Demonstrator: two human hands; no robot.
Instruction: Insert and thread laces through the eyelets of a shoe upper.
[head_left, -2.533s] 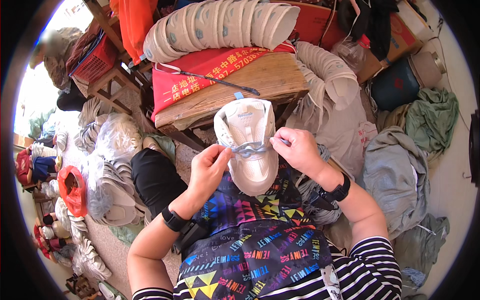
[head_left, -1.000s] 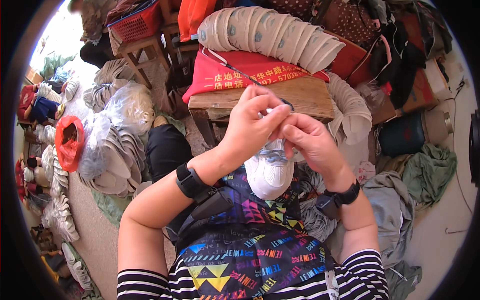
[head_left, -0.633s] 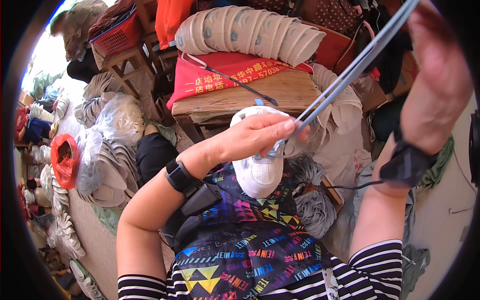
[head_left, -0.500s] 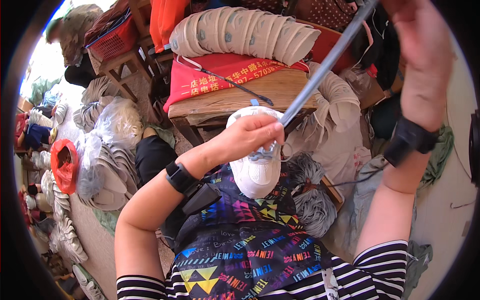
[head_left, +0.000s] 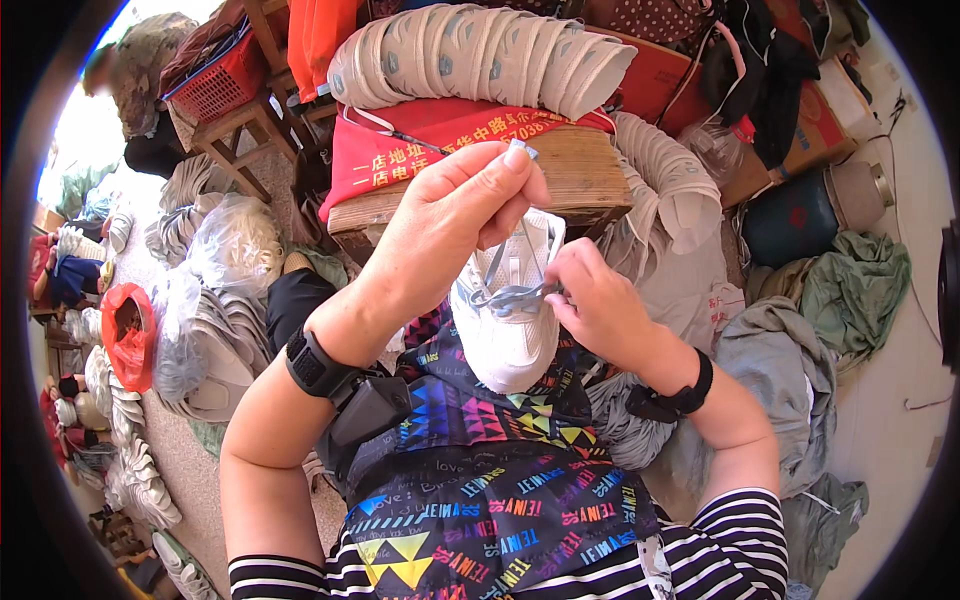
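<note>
A white sneaker [head_left: 505, 350] rests over my lap with its toe toward me. A grey-blue shoelace [head_left: 507, 300] is threaded across its front eyelets. My left hand [head_left: 450, 205] is raised above the shoe's opening, its thumb and forefinger pinched on the lace, a short bit of which sticks out at the fingertips. From there a strand drops to the eyelets. At the shoe's right side, my right hand [head_left: 600, 300] has its fingers curled, gripping the lace beside the eyelet row. Part of the shoe's collar lies behind my left hand.
Ahead stands a wooden stool [head_left: 580, 165] with a red cloth [head_left: 375, 160] and a row of nested pale shoe uppers [head_left: 480, 55]. Grey laces [head_left: 635, 420] lie bundled to the right of my lap. A plastic bag [head_left: 235, 245] and stacked shoe parts [head_left: 220, 350] sit at left.
My right hand has come down from the upper right, where the lace was stretched long, to the shoe's side. My left hand has risen from the shoe, pinching the lace.
</note>
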